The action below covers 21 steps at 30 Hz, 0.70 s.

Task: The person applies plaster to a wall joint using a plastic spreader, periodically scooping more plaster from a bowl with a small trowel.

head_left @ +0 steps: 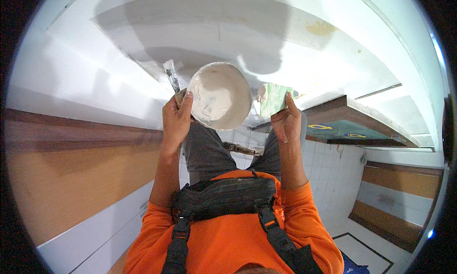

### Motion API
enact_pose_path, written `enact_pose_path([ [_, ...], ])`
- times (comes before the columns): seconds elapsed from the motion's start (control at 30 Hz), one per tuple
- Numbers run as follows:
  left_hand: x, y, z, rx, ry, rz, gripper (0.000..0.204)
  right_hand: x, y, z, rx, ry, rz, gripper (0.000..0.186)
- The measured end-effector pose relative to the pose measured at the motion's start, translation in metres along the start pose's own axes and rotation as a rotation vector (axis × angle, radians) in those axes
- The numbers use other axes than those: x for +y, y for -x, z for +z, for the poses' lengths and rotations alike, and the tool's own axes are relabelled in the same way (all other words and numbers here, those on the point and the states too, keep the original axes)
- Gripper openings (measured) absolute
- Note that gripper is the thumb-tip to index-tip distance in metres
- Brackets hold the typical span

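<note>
White ceiling panels (266, 40) fill the upper part of the view, with tiled walls and wood-coloured bands curving round the rim. Against the panels, the left hand (175, 121) is closed around two things at once: the rim of a round bowl (220, 95) caked with pale putty, and the handle of a putty knife (172, 78). The thumb presses on the bowl's near-left edge, and the bowl sits just to the right of the fist, its open mouth tipped toward the camera. The knife rises from the top of the fist, its long axis running up and slightly left, the smeared blade end toward the ceiling. The right hand (285, 121) is closed on the lower edge of a small green-and-white flat scraper (273, 98), which stands upright above the fingers, its broad face toward the camera and its upper-left corner near the bowl's right rim. Both forearms come up from orange sleeves (304, 202), above a black chest harness (223, 197).
</note>
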State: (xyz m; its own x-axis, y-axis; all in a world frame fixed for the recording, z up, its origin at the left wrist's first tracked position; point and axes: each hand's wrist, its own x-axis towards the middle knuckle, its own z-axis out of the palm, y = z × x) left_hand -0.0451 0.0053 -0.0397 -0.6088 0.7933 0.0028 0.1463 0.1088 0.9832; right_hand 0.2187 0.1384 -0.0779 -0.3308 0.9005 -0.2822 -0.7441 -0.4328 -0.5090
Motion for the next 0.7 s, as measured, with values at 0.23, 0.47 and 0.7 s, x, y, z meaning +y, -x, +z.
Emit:
enact_pose_path([
  [0.23, -0.002, 0.000, 0.000, 0.008, 0.018, -0.075, 0.037, 0.002, -0.002, 0.016, 0.048, 0.187, -0.052, 0.029],
  [0.47, 0.005, 0.001, -0.006, -0.015, -0.216, 0.168, 0.034, -0.016, 0.002, 0.035, 0.002, 1.060, -0.344, 0.026],
  [0.7, 0.031, 0.004, -0.006, -0.146, -0.269, 0.134, 0.034, -0.023, 0.006, 0.066, -0.224, 1.627, -0.483, 0.025],
])
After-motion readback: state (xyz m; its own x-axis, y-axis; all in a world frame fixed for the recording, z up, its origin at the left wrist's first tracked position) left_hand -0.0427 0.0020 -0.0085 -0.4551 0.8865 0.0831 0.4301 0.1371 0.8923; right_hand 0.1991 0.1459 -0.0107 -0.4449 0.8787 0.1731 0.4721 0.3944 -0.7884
